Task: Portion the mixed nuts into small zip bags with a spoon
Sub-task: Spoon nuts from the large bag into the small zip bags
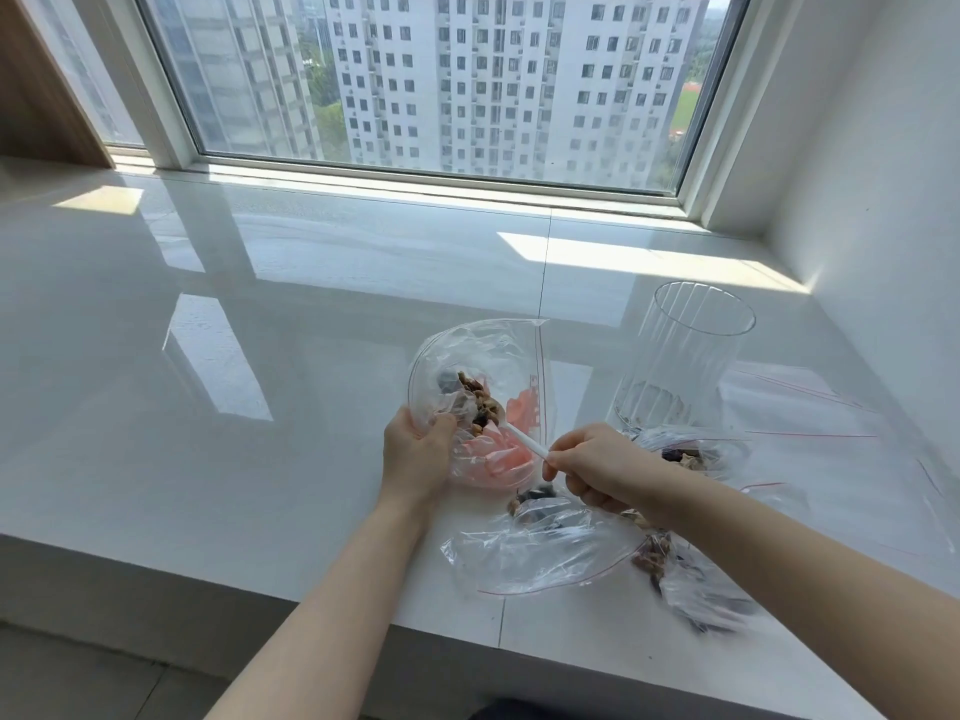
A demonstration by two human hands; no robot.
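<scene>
Two bare forearms enter from the lower edge of the head view. No sleeve, cuff, glove, watch, bracelet or ring is visible on either arm. The left hand [415, 454] is uncovered from the fingers to the wrist, and the forearm behind it is uncovered down to the frame edge. The right hand [597, 467] is likewise uncovered, with a bare forearm running to the lower right corner. Fingernail detail is too small to make out. A dark patch sits at the bottom edge; whether it is clothing cannot be told.
</scene>
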